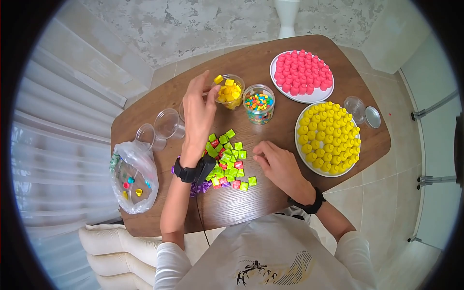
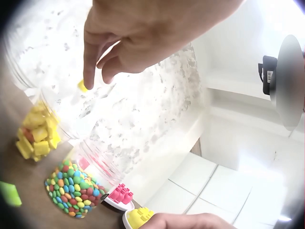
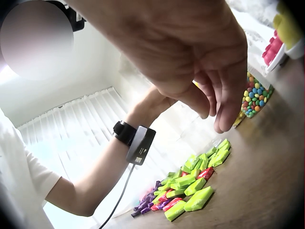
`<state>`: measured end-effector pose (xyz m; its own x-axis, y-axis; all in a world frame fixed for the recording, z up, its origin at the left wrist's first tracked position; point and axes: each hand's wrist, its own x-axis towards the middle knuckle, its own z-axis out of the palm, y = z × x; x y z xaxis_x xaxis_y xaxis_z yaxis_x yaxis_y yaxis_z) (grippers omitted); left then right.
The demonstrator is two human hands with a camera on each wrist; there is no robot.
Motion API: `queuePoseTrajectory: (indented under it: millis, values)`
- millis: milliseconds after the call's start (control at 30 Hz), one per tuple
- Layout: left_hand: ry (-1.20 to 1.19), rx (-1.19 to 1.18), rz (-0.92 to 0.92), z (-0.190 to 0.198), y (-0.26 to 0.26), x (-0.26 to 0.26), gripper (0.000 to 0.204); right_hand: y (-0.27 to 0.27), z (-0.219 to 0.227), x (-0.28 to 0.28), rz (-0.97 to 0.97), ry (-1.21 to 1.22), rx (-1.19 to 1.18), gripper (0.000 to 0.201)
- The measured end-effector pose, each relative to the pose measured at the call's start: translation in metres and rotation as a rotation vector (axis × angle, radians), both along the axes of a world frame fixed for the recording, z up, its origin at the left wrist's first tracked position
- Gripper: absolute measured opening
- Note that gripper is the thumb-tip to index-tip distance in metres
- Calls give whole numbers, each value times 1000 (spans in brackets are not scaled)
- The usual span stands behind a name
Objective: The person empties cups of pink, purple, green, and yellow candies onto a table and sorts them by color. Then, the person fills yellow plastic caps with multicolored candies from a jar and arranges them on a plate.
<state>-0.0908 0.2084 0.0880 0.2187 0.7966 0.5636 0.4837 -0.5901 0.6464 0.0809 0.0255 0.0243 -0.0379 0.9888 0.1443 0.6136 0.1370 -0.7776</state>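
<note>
My left hand [image 1: 199, 108] reaches over the far edge of a clear plastic cup [image 1: 230, 100] filled with yellow-wrapped candies. One yellow candy [image 2: 82, 86] shows right at its fingertips, above the cup, while thumb and index finger stand apart. My right hand [image 1: 278, 164] hovers low over the table, fingers loosely curled and nothing visible in them. To its left lies a pile of green, red and purple wrapped candies [image 1: 227, 157]. A clear jar of colourful candy-coated chocolates [image 1: 259, 106] stands right of the yellow cup.
Empty clear cups [image 1: 167, 123] stand at the left, partly behind my left arm. A plastic bag [image 1: 137, 169] with small coloured caps lies at the left edge. Plates of pink bottles [image 1: 303, 72] and yellow bottles [image 1: 328, 139] stand right, beside another clear jar [image 1: 355, 107] and a round lid [image 1: 372, 117].
</note>
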Motion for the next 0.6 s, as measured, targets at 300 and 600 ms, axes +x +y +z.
queuePoseTrajectory:
  millis: [300,600]
  values:
    - [56,-429,-219,-47,-85,-19,25,18,-6,-25,72,-289,-87,31]
    - [165,-399,-215,-63,-113,-33,19,32,-21,-27,149,-359,-31,23]
